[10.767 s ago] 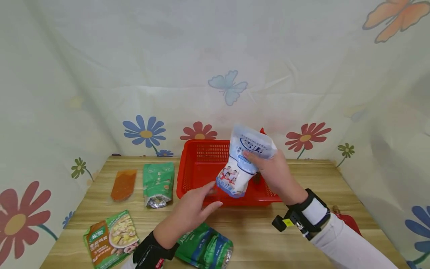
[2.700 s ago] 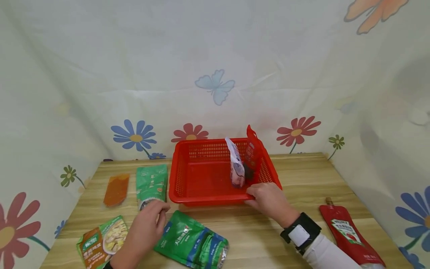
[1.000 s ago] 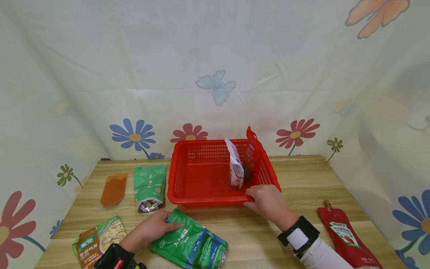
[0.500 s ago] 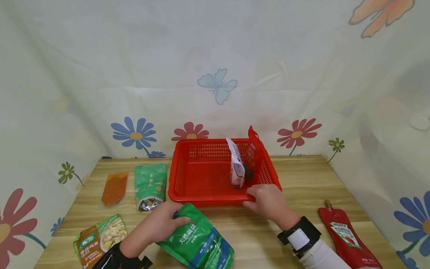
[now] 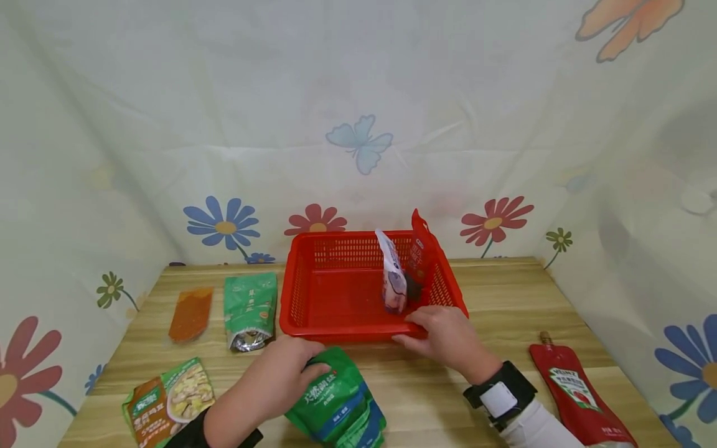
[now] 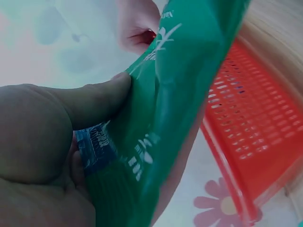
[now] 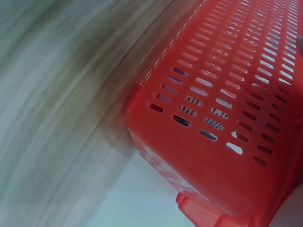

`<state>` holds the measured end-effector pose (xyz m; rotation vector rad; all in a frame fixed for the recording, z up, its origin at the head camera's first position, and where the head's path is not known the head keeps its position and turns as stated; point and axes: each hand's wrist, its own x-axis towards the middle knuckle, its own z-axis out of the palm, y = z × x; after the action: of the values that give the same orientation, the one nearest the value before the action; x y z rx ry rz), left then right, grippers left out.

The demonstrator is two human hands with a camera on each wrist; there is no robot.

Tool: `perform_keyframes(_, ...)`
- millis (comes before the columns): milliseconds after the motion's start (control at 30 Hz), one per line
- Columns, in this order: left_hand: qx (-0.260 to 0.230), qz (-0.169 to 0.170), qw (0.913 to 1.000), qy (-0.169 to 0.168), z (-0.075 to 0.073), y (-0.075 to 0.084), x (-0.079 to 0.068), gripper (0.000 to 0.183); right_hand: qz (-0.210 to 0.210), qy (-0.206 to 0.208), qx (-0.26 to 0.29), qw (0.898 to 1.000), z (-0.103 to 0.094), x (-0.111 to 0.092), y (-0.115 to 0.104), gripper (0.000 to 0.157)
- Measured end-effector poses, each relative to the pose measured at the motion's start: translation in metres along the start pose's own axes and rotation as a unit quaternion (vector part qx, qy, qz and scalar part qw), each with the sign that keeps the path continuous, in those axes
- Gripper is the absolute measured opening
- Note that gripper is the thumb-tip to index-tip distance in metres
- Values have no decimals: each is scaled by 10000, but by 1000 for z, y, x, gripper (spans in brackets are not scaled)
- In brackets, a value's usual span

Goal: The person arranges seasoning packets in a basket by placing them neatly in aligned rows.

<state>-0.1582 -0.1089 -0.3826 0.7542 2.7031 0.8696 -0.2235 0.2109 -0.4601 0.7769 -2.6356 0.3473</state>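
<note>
My left hand [image 5: 280, 373] pinches the top end of a green salt pouch [image 5: 342, 404], thumb on its printed face. The pouch is tilted up just in front of the red basket [image 5: 336, 333]; in the left wrist view the thumb presses on the green pouch [image 6: 180, 85], with the basket's slotted wall [image 6: 265, 123] beyond. My right hand [image 5: 448, 339] grips the basket's front rim near its right corner. Inside the basket, on the right, a white pouch [image 5: 394, 280] and a red pouch [image 5: 422, 255] stand upright. The right wrist view shows mostly the basket wall [image 7: 203, 156].
Left on the wooden table [image 5: 493, 298] lie an orange-brown packet [image 5: 191, 314], a pale green pouch with a silver end [image 5: 250, 308] and a brown-green food packet [image 5: 168, 401]. A Heinz ketchup pouch [image 5: 579, 392] lies at the right. Printed curtains [image 5: 358, 74] enclose the table.
The left hand has taken hold of the green salt pouch, lifted its top end and shifted it rightward toward the basket. Earlier, the white pouch went into the basket. The right hand stays at the rim.
</note>
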Motion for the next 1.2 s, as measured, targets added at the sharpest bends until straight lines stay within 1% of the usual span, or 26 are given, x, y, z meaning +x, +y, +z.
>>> perform_keyframes(167,154,16,9999,-14,-4,12,-3,9,12,58,105,9999,-3,-3,-1,45)
perform_keyframes(267,279,55,9996,32,-5,19,-4,8,29,38,183,9998,-3,-3,-1,46)
perform_keyframes(400,774,120,9968,186,-5,29,-4,5,25,102,330,9994,-3,-4,-2,50)
perform_keyframes(533,1371,140,9899,344,-6,36,-3,7,-105,299,644,9974,-3,-6,-4,56)
perform_keyframes(667,1717,166,9833,576,-9,42,-4,12,-525,621,1072,9909,-2,-8,-10,59)
perform_keyframes(800,1730,221,9820,719,-15,48,-6,17,-1121,1050,1428,9778,2,-11,-28,66)
perform_keyframes(833,1709,249,9822,740,-16,49,-7,17,-1263,1122,1532,9737,4,-12,-34,67)
perform_keyframes(900,1707,361,9814,804,-18,53,-8,16,-1477,1101,1869,9649,7,-13,-48,70)
perform_keyframes(967,1714,454,9807,827,-20,56,-8,16,-1549,824,2411,9545,9,-14,-61,70)
perform_keyframes(1033,1750,539,9795,842,-22,61,-9,15,-1523,457,3077,9381,11,-14,-73,67)
perform_keyframes(1067,1755,587,9790,857,-23,62,-9,14,-1437,227,3466,9267,13,-15,-78,65)
perform_keyframes(1133,1732,637,9789,877,-24,64,-8,14,-1204,-178,4186,9000,15,-15,-87,60)
perform_keyframes(1200,1699,670,9788,923,-27,66,-8,12,-839,-599,4906,8653,17,-16,-94,55)
